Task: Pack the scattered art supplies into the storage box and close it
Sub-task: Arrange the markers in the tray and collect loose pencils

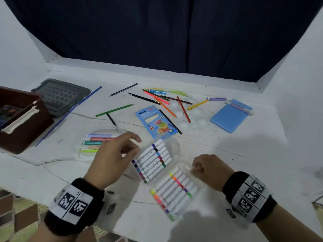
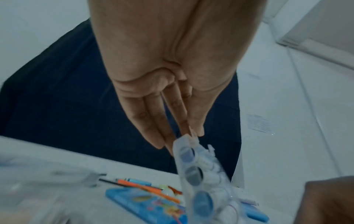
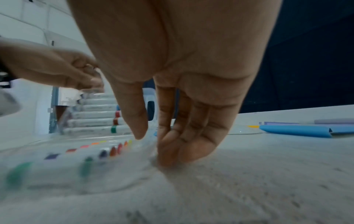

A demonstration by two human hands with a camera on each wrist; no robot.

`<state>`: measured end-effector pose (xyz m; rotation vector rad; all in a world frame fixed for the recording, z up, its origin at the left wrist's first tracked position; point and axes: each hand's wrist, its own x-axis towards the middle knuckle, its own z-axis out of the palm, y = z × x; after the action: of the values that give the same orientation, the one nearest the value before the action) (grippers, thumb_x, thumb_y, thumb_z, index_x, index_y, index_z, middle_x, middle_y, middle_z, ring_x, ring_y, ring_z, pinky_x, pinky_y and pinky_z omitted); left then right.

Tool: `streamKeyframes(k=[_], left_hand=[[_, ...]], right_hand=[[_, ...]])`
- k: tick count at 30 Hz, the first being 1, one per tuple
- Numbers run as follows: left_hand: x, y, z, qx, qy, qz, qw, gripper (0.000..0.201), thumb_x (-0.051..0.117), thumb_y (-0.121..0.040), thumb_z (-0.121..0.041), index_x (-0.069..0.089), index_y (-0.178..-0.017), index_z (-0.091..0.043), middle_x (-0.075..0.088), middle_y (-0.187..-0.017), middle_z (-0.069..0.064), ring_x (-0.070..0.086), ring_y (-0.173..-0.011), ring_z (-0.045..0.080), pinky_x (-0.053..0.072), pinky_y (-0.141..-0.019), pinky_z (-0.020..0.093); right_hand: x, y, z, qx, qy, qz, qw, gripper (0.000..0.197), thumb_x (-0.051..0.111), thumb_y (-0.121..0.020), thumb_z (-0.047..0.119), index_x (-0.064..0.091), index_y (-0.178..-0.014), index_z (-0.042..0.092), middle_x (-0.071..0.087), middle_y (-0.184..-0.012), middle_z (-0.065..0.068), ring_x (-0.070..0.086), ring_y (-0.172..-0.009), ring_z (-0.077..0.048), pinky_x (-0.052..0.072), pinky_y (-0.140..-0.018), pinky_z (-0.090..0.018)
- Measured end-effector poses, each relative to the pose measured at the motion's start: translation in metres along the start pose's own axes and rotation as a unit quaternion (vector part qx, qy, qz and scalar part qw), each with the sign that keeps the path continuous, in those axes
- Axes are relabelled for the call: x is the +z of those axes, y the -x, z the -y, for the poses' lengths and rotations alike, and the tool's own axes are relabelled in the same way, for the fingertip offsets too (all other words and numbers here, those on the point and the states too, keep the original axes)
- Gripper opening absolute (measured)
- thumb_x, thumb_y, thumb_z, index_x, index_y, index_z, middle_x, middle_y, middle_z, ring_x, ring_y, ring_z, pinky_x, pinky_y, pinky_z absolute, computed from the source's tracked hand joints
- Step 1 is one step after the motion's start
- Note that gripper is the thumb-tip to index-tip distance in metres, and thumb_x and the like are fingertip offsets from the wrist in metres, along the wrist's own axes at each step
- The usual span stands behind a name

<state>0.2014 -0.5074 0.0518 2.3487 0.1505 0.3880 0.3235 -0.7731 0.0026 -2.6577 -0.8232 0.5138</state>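
Observation:
A clear marker case lies unfolded on the white table in front of me. Its far half [image 1: 153, 159] is tilted up and its near half [image 1: 173, 193] lies flat, and both hold rows of white markers. My left hand [image 1: 135, 145] pinches the top edge of the raised half [image 2: 193, 160], seen close in the left wrist view [image 2: 184, 136]. My right hand [image 1: 194, 169] pinches the far right corner of the flat half [image 3: 107, 153], fingertips down on the table [image 3: 153, 147]. The dark red storage box [image 1: 26, 123] stands open at the far left, its grey lid [image 1: 61, 96] behind it.
Loose coloured pencils [image 1: 164, 102] and markers lie scattered at the back. Among them are a blue pencil box [image 1: 155, 123], a white palette [image 1: 190, 116] and a blue notepad [image 1: 229, 117]. A second clear case of pastel markers [image 1: 94, 144] lies left of my left hand. A dark curtain hangs behind.

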Motion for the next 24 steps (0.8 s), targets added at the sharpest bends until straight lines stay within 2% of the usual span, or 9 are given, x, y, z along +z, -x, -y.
streamKeyframes(k=[5, 7, 11, 14, 16, 18, 20, 22, 24], left_hand=[[-0.022, -0.025, -0.015, 0.138, -0.042, 0.089, 0.986, 0.013, 0.074, -0.087, -0.029, 0.066, -0.096, -0.026, 0.072, -0.083, -0.023, 0.069, -0.083, -0.004, 0.052, -0.079, 0.028], [-0.029, -0.025, -0.015, 0.154, -0.032, 0.150, 0.976, 0.015, 0.076, -0.086, -0.034, 0.068, -0.097, -0.027, 0.073, -0.085, -0.023, 0.070, -0.083, 0.002, 0.053, -0.081, 0.032], [-0.024, -0.013, -0.007, 0.137, 0.021, 0.278, 0.951, 0.034, 0.084, -0.077, -0.040, 0.068, -0.106, -0.031, 0.073, -0.096, -0.020, 0.068, -0.097, 0.002, 0.050, -0.090, 0.023], [-0.007, -0.005, 0.008, 0.124, -0.030, 0.343, 0.931, 0.063, 0.082, -0.074, -0.053, 0.058, -0.131, -0.039, 0.058, -0.131, -0.023, 0.052, -0.123, -0.003, 0.040, -0.104, 0.017], [0.006, 0.000, 0.021, 0.113, -0.090, 0.390, 0.909, 0.082, 0.076, -0.079, -0.056, 0.038, -0.150, -0.038, 0.026, -0.158, -0.024, 0.025, -0.143, -0.009, 0.019, -0.115, 0.009], [0.017, 0.007, 0.029, 0.104, -0.159, 0.426, 0.885, 0.091, 0.064, -0.088, -0.058, 0.011, -0.159, -0.035, -0.006, -0.162, -0.020, -0.002, -0.150, -0.004, 0.004, -0.119, 0.010], [0.024, 0.013, 0.032, 0.111, -0.217, 0.438, 0.865, 0.097, 0.051, -0.091, -0.067, -0.007, -0.158, -0.030, -0.025, -0.159, -0.013, -0.022, -0.149, 0.003, -0.009, -0.121, 0.018], [0.029, 0.017, 0.030, 0.139, -0.267, 0.430, 0.851, 0.104, 0.038, -0.088, -0.077, -0.016, -0.157, -0.022, -0.032, -0.159, -0.004, -0.031, -0.147, 0.011, -0.016, -0.119, 0.023], [0.033, 0.017, 0.028, 0.159, -0.296, 0.419, 0.844, 0.106, 0.033, -0.087, -0.076, -0.020, -0.156, -0.015, -0.030, -0.161, 0.002, -0.029, -0.148, 0.014, -0.015, -0.121, 0.026]], right_hand=[[0.006, 0.009, 0.003, -0.046, -0.056, -0.003, 0.997, 0.009, 0.063, -0.088, 0.022, 0.069, -0.083, 0.025, 0.066, -0.080, 0.010, 0.060, -0.070, -0.005, 0.044, -0.066, -0.012], [-0.004, 0.011, 0.002, -0.024, -0.101, -0.081, 0.991, 0.016, 0.063, -0.087, 0.017, 0.067, -0.075, 0.026, 0.066, -0.072, 0.013, 0.061, -0.066, -0.004, 0.046, -0.065, -0.013], [-0.024, 0.017, 0.013, -0.038, -0.209, -0.217, 0.953, 0.015, 0.064, -0.089, 0.014, 0.065, -0.077, 0.024, 0.067, -0.075, 0.013, 0.063, -0.072, -0.005, 0.048, -0.064, -0.012], [-0.018, 0.020, 0.026, -0.102, -0.175, -0.156, 0.967, 0.009, 0.069, -0.087, 0.029, 0.067, -0.095, 0.027, 0.068, -0.100, 0.015, 0.062, -0.095, -0.003, 0.051, -0.081, -0.023], [-0.005, 0.021, 0.028, -0.131, -0.096, -0.062, 0.985, 0.043, 0.069, -0.084, 0.047, 0.061, -0.122, 0.031, 0.056, -0.132, 0.018, 0.047, -0.124, 0.002, 0.040, -0.105, -0.025], [0.007, 0.023, 0.027, -0.139, -0.034, 0.052, 0.988, 0.076, 0.067, -0.081, 0.057, 0.038, -0.147, 0.030, 0.023, -0.156, 0.021, 0.012, -0.144, 0.005, 0.019, -0.118, -0.022], [0.016, 0.024, 0.027, -0.155, 0.016, 0.108, 0.982, 0.094, 0.065, -0.083, 0.056, 0.014, -0.155, 0.025, -0.006, -0.161, 0.017, -0.011, -0.146, 0.001, 0.008, -0.120, -0.022], [0.021, 0.024, 0.031, -0.167, 0.061, 0.111, 0.978, 0.096, 0.061, -0.088, 0.052, 0.002, -0.156, 0.019, -0.019, -0.161, 0.008, -0.020, -0.146, -0.007, -0.001, -0.119, -0.023], [0.023, 0.021, 0.036, -0.183, 0.108, 0.083, 0.974, 0.096, 0.059, -0.089, 0.052, 0.002, -0.156, 0.012, -0.015, -0.162, -0.002, -0.019, -0.148, -0.016, -0.007, -0.118, -0.026]])
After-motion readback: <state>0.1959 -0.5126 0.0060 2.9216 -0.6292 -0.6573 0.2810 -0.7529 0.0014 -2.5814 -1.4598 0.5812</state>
